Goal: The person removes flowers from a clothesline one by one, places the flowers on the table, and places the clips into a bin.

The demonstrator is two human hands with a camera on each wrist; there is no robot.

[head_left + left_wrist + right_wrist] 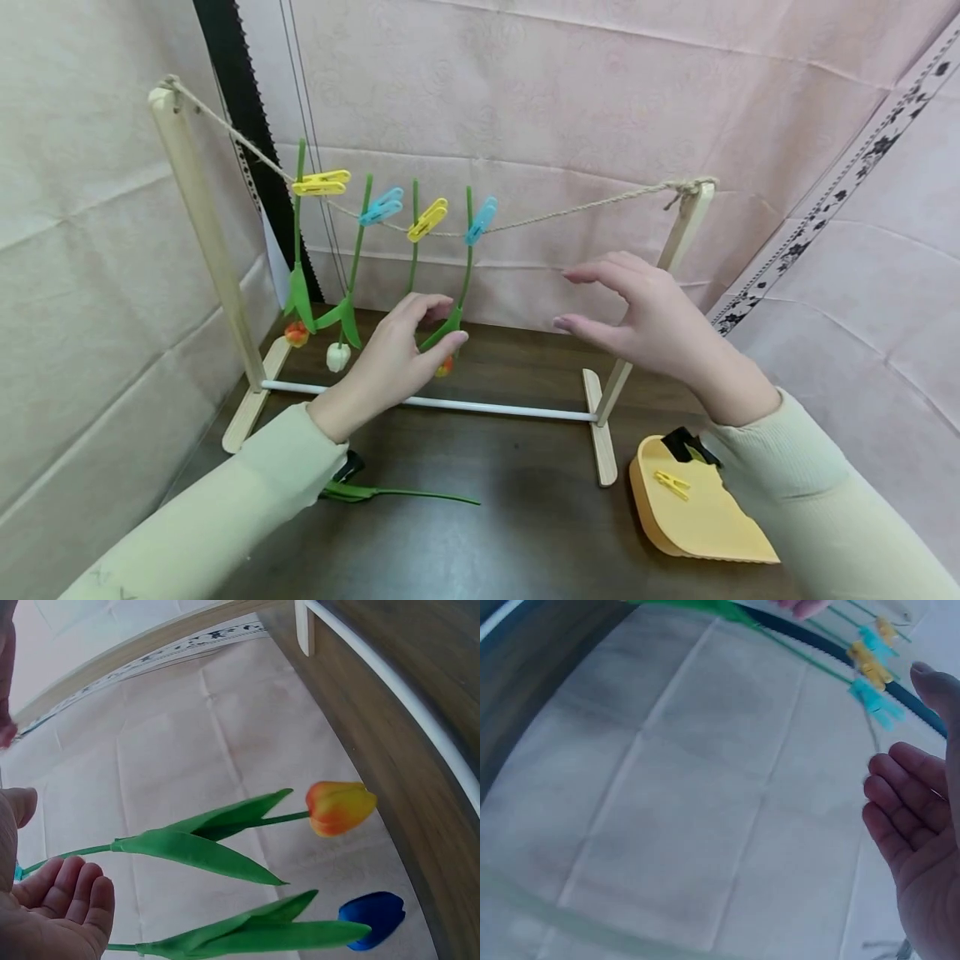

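Two bare hands are well apart beneath a rope (577, 208) strung between wooden posts. The left hand (393, 362), just off centre towards eight o'clock, curves loosely, thumb and fingers parted. The nearest orange-yellow tulip (341, 808) shows its leaf in that gap; I cannot tell whether they touch. It hangs head down at the row's right end from a blue clothespin (481, 221) at twelve o'clock, and three more tulips (337, 357) run towards ten o'clock. The right hand (652, 321), at three o'clock, holds nothing, its thumb and fingers apart. Open room separates it from the left hand; the right post (681, 229) rises near it. At seven o'clock a green stem (427, 494) lies on the tabletop (540, 475). At four, a yellow tray (720, 525) holds a yellow clothespin (672, 484), its left edge near the right post's foot (602, 446).
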